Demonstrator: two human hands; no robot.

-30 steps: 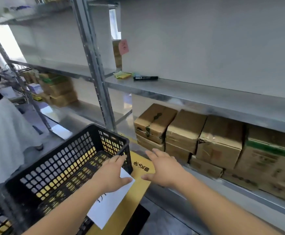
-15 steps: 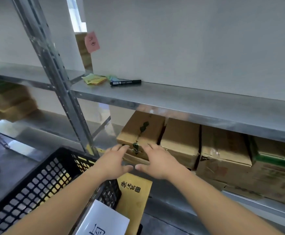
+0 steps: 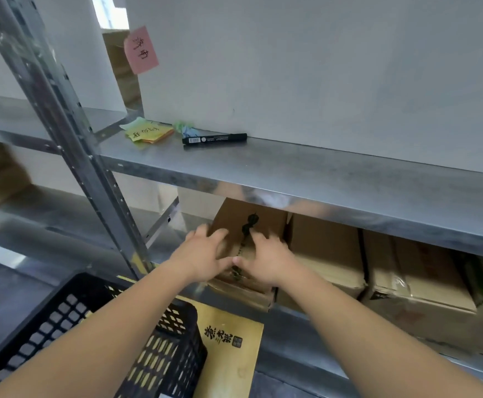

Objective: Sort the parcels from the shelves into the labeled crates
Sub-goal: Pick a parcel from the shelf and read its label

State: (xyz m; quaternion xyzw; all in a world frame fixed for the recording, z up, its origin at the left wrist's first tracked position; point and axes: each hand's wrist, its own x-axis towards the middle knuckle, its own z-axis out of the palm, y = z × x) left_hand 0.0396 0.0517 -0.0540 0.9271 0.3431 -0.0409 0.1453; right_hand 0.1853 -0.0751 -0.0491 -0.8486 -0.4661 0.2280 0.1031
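Note:
A brown cardboard parcel (image 3: 264, 222) with a black mark on its top sits leftmost on the lower shelf, stacked on a flatter box (image 3: 243, 295). My left hand (image 3: 203, 258) lies on its left top edge with fingers spread. My right hand (image 3: 267, 261) lies on its top beside the mark, fingers also spread. The two thumbs nearly meet at the parcel's front face. A black slotted crate (image 3: 159, 349) stands below my left forearm, at the bottom left.
More cardboard boxes (image 3: 326, 254) (image 3: 412, 280) fill the lower shelf to the right. The metal shelf above (image 3: 320, 182) carries a black marker (image 3: 214, 138) and sticky notes (image 3: 148, 133). A steel upright (image 3: 70, 139) stands left. A yellow-brown box (image 3: 228, 354) lies beside the crate.
Both hands have moved forward from above the crate and now lie on the leftmost parcel. My view has shifted closer to the shelf and to the right.

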